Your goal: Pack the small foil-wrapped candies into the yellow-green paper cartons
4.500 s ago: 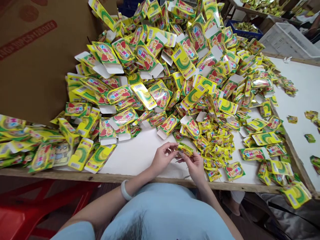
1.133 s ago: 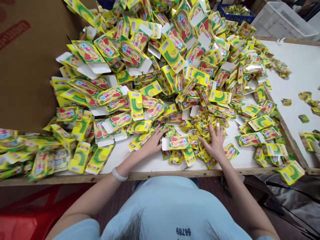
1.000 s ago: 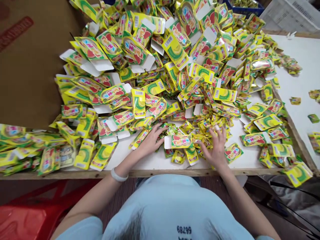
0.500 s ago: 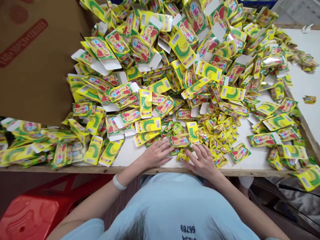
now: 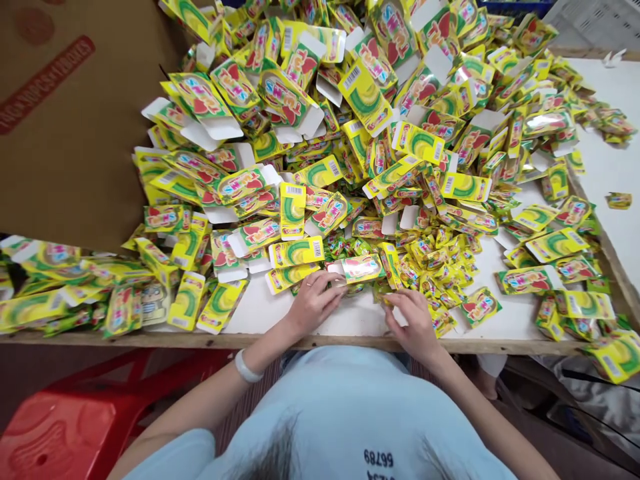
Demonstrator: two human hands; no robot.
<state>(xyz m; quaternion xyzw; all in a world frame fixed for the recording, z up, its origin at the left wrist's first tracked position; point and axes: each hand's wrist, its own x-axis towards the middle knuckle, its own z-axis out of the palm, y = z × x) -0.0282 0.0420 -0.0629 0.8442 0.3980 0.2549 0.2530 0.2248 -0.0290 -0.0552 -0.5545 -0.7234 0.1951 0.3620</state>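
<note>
Head view: a box (image 5: 363, 268) with a white flap lies beyond and between both grips, above bare surface (image 5: 356, 321). The left hand (image 5: 311, 307) curls near the flap; the right hand (image 5: 414, 327) touches a small packet (image 5: 381, 291). Whether either grip is clenched, I cannot tell.

the boxes (image 5: 363, 100) lie heaped on the table (image 5: 615, 87), right of the carton (image 5: 75, 160).

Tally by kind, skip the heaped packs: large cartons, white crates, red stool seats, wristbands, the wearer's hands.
Large carton: 1
White crate, partly in view: 1
Red stool seat: 1
Wristband: 1
Hands: left hand, right hand: 2
Total: 6
</note>
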